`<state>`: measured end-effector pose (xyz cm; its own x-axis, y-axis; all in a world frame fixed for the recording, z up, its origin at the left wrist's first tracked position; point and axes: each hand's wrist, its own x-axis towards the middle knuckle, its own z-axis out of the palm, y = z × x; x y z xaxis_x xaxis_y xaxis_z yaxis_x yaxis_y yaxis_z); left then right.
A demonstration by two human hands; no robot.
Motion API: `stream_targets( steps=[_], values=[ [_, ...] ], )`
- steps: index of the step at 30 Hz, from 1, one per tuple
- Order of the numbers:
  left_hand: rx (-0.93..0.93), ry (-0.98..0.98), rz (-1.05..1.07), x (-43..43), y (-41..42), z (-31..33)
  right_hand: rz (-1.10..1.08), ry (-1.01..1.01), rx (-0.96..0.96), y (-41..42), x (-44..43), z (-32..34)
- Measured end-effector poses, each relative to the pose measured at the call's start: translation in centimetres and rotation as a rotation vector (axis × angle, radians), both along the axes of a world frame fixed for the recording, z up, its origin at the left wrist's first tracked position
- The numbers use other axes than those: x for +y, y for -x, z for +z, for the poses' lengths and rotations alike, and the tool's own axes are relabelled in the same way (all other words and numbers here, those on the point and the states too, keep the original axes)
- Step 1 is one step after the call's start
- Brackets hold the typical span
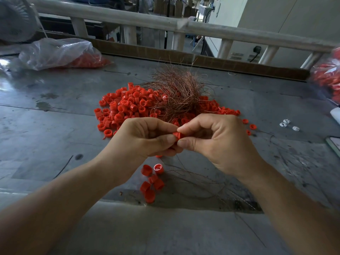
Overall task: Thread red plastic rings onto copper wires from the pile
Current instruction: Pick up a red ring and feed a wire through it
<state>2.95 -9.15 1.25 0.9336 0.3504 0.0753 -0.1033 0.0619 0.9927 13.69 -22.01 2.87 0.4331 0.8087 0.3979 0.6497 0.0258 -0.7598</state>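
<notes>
Now both hands meet above the scuffed grey metal table [55, 126], left hand [147, 137] and right hand [217, 142] together pinching one small red plastic ring [177, 135] between thumbs and forefingers, just in front of the heap of loose red rings [127, 107] and the bushy tangle of thin copper wires [176, 92]. Threading looks to be in hand, though any wire tip is too fine to see. Next, I'd judge, that ring needs sliding down its strand.
</notes>
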Motion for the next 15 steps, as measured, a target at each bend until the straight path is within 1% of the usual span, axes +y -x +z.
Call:
stream_targets(
  steps=[2, 6, 9, 15],
  values=[
    [-0.003, 0.0, 0.001, -0.06, 0.04, -0.05, -0.022, -0.002, -0.022, -0.01, -0.03, -0.07],
    [0.004, 0.014, 0.024, -0.27, 0.07, -0.25, -0.05, 0.005, -0.156, 0.1, 0.02, -0.3],
    [0.014, 0.024, 0.03, -0.18, 0.2, -0.22, -0.053, -0.03, -0.22, 0.2, 0.1, -0.42],
    [0.018, 0.096, -0.012, -0.03, 0.1, 0.06, -0.006, -0.087, -0.106, -0.16, 0.01, -0.14]
  ],
)
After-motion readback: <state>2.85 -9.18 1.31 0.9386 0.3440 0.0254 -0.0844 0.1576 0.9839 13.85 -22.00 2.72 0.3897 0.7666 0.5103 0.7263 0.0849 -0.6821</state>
